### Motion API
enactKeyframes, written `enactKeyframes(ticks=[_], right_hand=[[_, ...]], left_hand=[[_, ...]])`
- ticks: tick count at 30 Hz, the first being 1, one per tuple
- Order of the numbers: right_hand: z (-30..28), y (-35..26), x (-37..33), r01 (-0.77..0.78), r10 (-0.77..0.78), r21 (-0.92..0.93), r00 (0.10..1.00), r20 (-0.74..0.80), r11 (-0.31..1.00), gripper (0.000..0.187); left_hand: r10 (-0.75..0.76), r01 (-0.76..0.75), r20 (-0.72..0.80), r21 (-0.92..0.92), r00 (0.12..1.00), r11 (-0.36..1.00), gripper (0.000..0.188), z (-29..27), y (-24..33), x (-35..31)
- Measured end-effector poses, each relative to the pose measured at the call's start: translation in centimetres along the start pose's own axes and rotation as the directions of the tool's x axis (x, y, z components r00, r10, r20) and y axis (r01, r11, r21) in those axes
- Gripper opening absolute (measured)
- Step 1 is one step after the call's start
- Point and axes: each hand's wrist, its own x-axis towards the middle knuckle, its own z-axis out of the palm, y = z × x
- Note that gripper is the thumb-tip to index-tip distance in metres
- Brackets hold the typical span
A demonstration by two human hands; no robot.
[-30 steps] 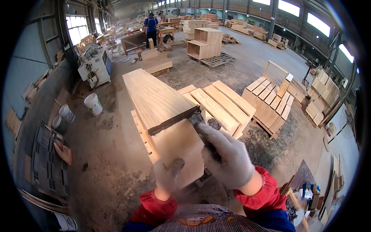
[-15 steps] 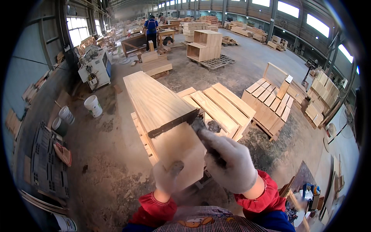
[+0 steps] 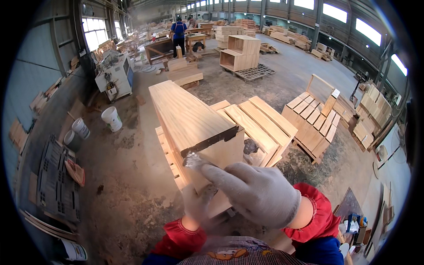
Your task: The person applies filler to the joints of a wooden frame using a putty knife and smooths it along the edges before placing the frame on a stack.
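A long pale wooden box (image 3: pixel 190 112) lies in front of me. A ragged dark brown band (image 3: pixel 215 139) runs along the top edge of its near end. My right hand (image 3: pixel 254 190), in a light grey glove, reaches across that end, its fingers drawn together. Their shiny tips meet the band's left end, and what they hold is not clear. Lower down, my left hand (image 3: pixel 198 203), gloved and blurred, is against the near end's lower left side, its thumb tip dark and its other fingers mostly hidden. A dark lump in clear plastic (image 3: pixel 250 146) sits beside the box.
Pale slatted planks (image 3: pixel 265 121) lie right of the box, and a stack of wooden blocks (image 3: pixel 316 115) stands farther right. White buckets (image 3: pixel 111 119) are on the floor at left. Open wooden cases (image 3: pixel 240 53) rest on a pallet ahead; a person in blue (image 3: pixel 179 33) stands beyond.
My right hand has swept left along the band, from its right end to its left. My left hand stays low by the box. The whole view has shifted slightly.
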Motion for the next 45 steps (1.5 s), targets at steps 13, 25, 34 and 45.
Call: enactKeyframes(ticks=[13,25,34,45], right_hand=[[-5.6,3.6,-1.7,-0.148,0.176,-0.299,0.982,0.068,0.942,0.053],[-3.4,1.4,-0.9,-0.069,0.086,-0.254,0.995,0.056,0.965,0.049],[-2.8,0.2,-0.3,-0.204,0.195,0.292,0.979,0.061,0.934,0.050],[-0.6,-0.3,2.0,-0.154,0.100,0.321,0.979,0.179,0.935,0.052]], left_hand=[[-0.082,0.082,0.001,0.035,0.997,0.996,0.011,-0.9,-0.7,-0.2],[-0.104,0.103,0.005,0.106,0.995,0.989,0.016,-1.2,-1.8,-0.6],[-0.141,0.141,-0.006,-0.044,0.990,0.989,0.013,-0.2,-0.4,-0.5],[-0.144,0.143,0.031,0.037,0.989,0.989,0.014,-0.5,0.7,-0.4]])
